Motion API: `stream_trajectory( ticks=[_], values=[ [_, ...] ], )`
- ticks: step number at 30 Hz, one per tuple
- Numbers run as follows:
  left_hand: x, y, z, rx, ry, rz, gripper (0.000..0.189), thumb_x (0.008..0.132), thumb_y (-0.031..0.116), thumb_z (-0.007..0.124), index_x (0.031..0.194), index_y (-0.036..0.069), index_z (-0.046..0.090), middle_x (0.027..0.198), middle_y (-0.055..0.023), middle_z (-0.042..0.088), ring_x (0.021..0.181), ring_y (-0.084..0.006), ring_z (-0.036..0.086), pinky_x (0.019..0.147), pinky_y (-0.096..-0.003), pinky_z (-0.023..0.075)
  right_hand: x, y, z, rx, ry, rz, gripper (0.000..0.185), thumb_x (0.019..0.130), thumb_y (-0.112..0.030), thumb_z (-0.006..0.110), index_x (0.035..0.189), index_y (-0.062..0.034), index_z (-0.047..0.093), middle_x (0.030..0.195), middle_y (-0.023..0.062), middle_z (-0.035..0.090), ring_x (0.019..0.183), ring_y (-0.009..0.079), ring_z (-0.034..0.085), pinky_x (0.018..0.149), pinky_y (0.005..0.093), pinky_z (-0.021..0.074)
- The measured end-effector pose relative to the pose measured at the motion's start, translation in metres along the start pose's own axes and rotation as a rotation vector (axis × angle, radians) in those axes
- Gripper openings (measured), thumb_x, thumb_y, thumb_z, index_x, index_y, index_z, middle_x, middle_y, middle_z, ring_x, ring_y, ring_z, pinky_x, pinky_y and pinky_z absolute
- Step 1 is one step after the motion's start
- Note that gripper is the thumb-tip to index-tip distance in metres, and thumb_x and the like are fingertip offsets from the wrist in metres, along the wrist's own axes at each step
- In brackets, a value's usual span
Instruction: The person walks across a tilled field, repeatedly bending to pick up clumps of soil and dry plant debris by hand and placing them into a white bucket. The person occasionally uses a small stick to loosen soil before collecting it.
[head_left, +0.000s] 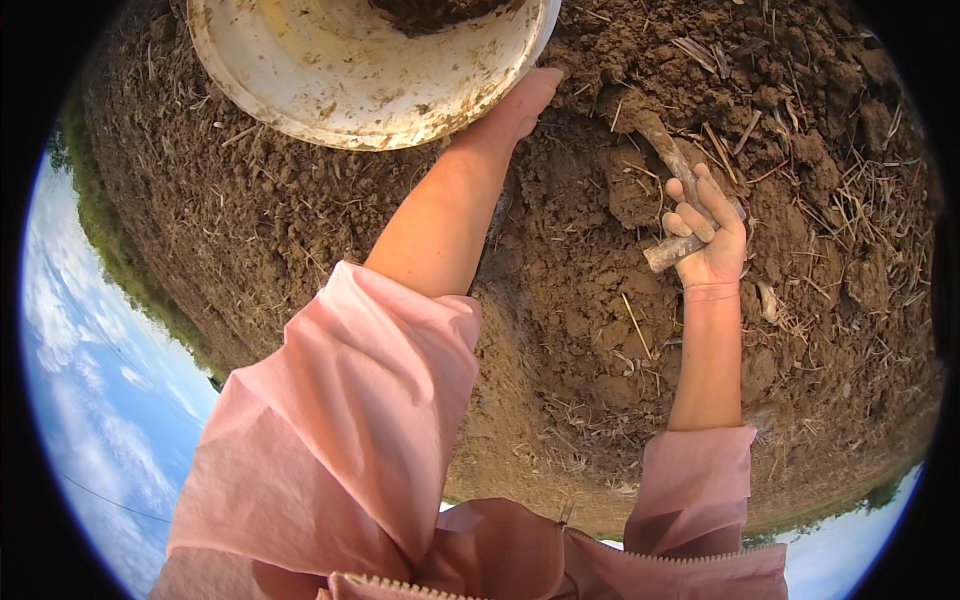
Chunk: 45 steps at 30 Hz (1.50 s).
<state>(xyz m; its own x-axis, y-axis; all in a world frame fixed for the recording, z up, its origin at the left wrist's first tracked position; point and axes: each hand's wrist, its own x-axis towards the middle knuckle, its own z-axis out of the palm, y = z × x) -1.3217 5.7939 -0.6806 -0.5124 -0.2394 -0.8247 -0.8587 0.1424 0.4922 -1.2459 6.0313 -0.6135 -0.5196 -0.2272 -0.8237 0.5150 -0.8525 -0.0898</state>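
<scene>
A white plastic bucket (360, 112), its inside smeared with mud and dark matter deep within, lies tilted with its mouth towards me at the top of the view. My left hand (534, 94) is against its outer side by the rim; most of the fingers are hidden, so its grip cannot be told. On the right, my right hand (705, 225) has its fingers curled around the crosswise handle of a soil-caked hand tool (667, 146). The tool's shaft slants up and left, and its far end meets the soil, where its shape is hidden.
Loose brown soil (577, 315) with clods surrounds both hands. Dry straw (862, 210) and stalk pieces are scattered over it, mostly at the right. A broken piece of dry stalk (697, 56) lies beyond the tool. Green growth (120, 247) edges the field at the far left.
</scene>
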Motion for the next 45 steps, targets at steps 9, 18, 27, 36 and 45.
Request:
stream_trajectory(
  ticks=[9, 18, 27, 36, 45],
  values=[
    [-0.006, 0.018, 0.036, 0.595, 0.119, 0.338, 0.074, 0.066, 0.032, 0.075, 0.119, -0.010, 0.045, 0.115, -0.0281, 0.052, 0.110, -0.0364, 0.053, 0.092, -0.0378, 0.0440, -0.006, 0.007, 0.001, -0.038, 0.061, -0.047, 0.019, 0.089, -0.005, 0.048, 0.107, -0.0013, 0.056, 0.090, 0.0240, 0.063, 0.042, 0.0046, 0.035, 0.047, 0.0224, 0.0371],
    [0.017, -0.001, 0.032, 0.297, 0.202, 0.268, 0.059, 0.069, 0.024, 0.075, 0.110, -0.009, 0.049, 0.108, -0.0229, 0.056, 0.103, -0.0296, 0.056, 0.083, -0.0394, 0.0462, -0.052, -0.004, 0.055, -0.640, 0.248, -0.245, 0.016, 0.086, 0.000, 0.054, 0.102, 0.0021, 0.056, 0.080, 0.0169, 0.065, 0.044, 0.0023, 0.037, 0.042, 0.0175, 0.0319],
    [0.010, 0.004, 0.036, 0.032, 0.344, 0.192, 0.062, 0.075, 0.022, 0.070, 0.118, -0.012, 0.042, 0.118, -0.0234, 0.050, 0.109, -0.0285, 0.049, 0.091, -0.0395, 0.0404, 0.001, 0.012, 0.047, -0.535, 0.216, -0.278, 0.015, 0.085, -0.003, 0.056, 0.100, 0.0003, 0.059, 0.079, 0.0155, 0.066, 0.045, 0.0034, 0.040, 0.043, 0.0190, 0.0339],
    [-0.004, 0.022, 0.027, -0.084, 0.233, 0.080, 0.056, 0.075, 0.020, 0.068, 0.116, -0.010, 0.043, 0.115, -0.0210, 0.051, 0.108, -0.0269, 0.048, 0.092, -0.0401, 0.0392, 0.003, 0.020, 0.050, -0.574, 0.182, -0.303, 0.015, 0.085, -0.004, 0.057, 0.098, 0.0011, 0.059, 0.077, 0.0154, 0.066, 0.048, 0.0046, 0.045, 0.045, 0.0193, 0.0368],
    [-0.042, 0.044, 0.024, -0.246, 0.186, 0.041, 0.068, 0.076, 0.025, 0.065, 0.126, -0.011, 0.035, 0.124, -0.0230, 0.045, 0.114, -0.0261, 0.043, 0.095, -0.0388, 0.0362, 0.004, 0.019, 0.057, -0.246, 0.346, -0.217, 0.020, 0.086, -0.003, 0.051, 0.104, 0.0041, 0.055, 0.081, 0.0213, 0.064, 0.045, 0.0077, 0.041, 0.045, 0.0234, 0.0377]
  ],
)
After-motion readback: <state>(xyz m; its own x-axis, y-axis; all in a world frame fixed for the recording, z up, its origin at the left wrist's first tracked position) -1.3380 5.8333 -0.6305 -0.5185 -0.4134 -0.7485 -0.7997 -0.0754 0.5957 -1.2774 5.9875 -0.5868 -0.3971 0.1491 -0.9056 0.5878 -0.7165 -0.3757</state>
